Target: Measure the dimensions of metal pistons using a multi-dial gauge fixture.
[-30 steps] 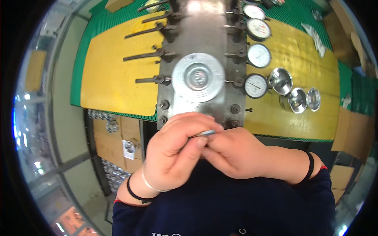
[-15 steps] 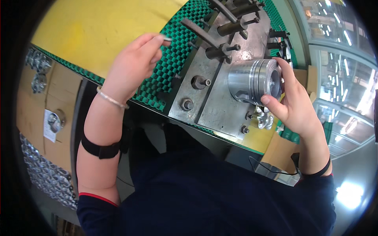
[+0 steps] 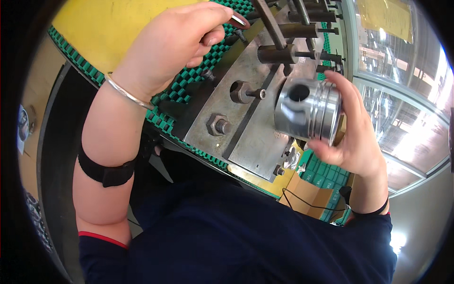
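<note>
In my right hand (image 3: 357,135) is a silver piston (image 3: 295,118), gripped at its grooved end between thumb and fingers. The piston lies on its side over the right part of a steel fixture block (image 3: 255,137), and its dark round pin hole faces up. I cannot tell whether it touches the block. My left hand (image 3: 182,45) is closed in a pinch beyond the block's left edge. A slim, shiny metal piece (image 3: 239,20) sticks out past its fingertips; its kind cannot be made out.
Large hex nuts on studs (image 3: 220,125) stand up from the block. Behind them are clamp cylinders with long bar handles (image 3: 269,23). Green woven matting (image 3: 165,120) and a yellow surface (image 3: 94,38) lie to the left. A cardboard box (image 3: 307,196) and a dark cable are at the lower right.
My right hand has turned the piston so that its pin hole now shows on top. My left hand has moved forward and right with the slim metal piece. The whole view has shifted.
</note>
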`<action>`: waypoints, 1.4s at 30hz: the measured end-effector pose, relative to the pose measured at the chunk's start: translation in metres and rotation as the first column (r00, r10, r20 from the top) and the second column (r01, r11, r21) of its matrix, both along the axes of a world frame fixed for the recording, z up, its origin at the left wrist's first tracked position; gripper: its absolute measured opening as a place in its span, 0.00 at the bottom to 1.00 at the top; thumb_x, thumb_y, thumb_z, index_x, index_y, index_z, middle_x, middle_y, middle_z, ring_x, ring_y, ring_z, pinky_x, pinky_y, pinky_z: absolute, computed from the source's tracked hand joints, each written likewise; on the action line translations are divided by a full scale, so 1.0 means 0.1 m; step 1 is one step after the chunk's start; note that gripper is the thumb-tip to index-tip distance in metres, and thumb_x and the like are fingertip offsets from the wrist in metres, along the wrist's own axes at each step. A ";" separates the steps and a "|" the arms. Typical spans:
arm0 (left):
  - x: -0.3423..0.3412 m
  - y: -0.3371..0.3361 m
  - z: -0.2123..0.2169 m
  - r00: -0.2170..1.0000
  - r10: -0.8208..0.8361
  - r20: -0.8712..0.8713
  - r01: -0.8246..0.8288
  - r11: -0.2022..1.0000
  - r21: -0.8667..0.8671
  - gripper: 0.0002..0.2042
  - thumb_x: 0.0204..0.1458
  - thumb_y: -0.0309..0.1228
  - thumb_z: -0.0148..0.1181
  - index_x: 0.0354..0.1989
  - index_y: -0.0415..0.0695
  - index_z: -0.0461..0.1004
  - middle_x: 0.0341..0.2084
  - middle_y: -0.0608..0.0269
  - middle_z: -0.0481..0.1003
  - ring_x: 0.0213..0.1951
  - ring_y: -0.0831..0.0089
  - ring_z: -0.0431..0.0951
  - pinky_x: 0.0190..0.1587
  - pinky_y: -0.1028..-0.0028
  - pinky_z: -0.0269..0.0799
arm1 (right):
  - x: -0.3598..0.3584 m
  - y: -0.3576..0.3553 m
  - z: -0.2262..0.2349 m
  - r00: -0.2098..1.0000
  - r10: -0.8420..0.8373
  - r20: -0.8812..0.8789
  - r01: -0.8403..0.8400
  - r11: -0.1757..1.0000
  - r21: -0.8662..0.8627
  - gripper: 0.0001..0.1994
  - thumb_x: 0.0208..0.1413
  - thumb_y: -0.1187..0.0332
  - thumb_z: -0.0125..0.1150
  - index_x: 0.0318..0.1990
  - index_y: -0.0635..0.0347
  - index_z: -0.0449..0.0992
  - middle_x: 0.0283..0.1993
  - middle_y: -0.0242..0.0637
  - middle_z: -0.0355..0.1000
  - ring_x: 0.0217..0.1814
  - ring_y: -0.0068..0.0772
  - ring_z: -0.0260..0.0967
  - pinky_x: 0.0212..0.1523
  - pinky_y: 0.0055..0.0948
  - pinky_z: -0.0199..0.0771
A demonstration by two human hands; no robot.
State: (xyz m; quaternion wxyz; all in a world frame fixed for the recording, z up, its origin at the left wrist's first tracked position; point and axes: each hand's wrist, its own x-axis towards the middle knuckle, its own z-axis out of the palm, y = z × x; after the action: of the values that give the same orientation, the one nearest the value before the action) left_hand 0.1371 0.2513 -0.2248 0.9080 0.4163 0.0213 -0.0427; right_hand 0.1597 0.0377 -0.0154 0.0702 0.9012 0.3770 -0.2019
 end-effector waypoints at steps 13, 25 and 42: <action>0.09 0.07 -0.13 0.995 -0.025 0.101 0.006 0.983 0.183 0.13 0.61 0.37 0.47 0.35 0.41 0.74 0.19 0.76 0.59 0.19 0.87 0.53 0.21 0.84 0.49 | 0.10 -0.06 -0.04 0.995 0.090 0.032 -0.091 0.996 0.021 0.48 0.26 0.71 0.75 0.63 0.62 0.59 0.62 0.53 0.56 0.62 0.51 0.59 0.60 0.39 0.64; 0.17 0.20 -0.20 0.978 -0.142 0.153 0.077 0.926 0.370 0.15 0.62 0.37 0.45 0.43 0.41 0.75 0.20 0.78 0.61 0.19 0.90 0.55 0.22 0.88 0.53 | 0.17 -0.12 -0.13 0.977 0.212 0.002 -0.210 0.969 0.128 0.47 0.25 0.78 0.70 0.63 0.57 0.59 0.62 0.56 0.54 0.62 0.54 0.59 0.56 0.42 0.67; 0.44 0.30 -0.49 0.608 -0.224 0.762 -0.431 0.712 0.554 0.16 0.62 0.36 0.42 0.31 0.39 0.74 0.25 0.60 0.74 0.29 0.67 0.71 0.41 0.72 0.71 | 0.18 -0.13 -0.11 0.952 0.305 0.029 -0.306 0.947 0.101 0.51 0.24 0.73 0.71 0.66 0.55 0.56 0.62 0.59 0.54 0.63 0.54 0.58 0.56 0.43 0.66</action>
State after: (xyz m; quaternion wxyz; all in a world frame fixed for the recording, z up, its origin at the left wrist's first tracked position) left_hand 0.1810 0.2810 -0.2740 0.5963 0.6962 -0.3380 0.2133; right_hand 0.1779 0.0250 -0.0269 0.0560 0.8357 0.5215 -0.1628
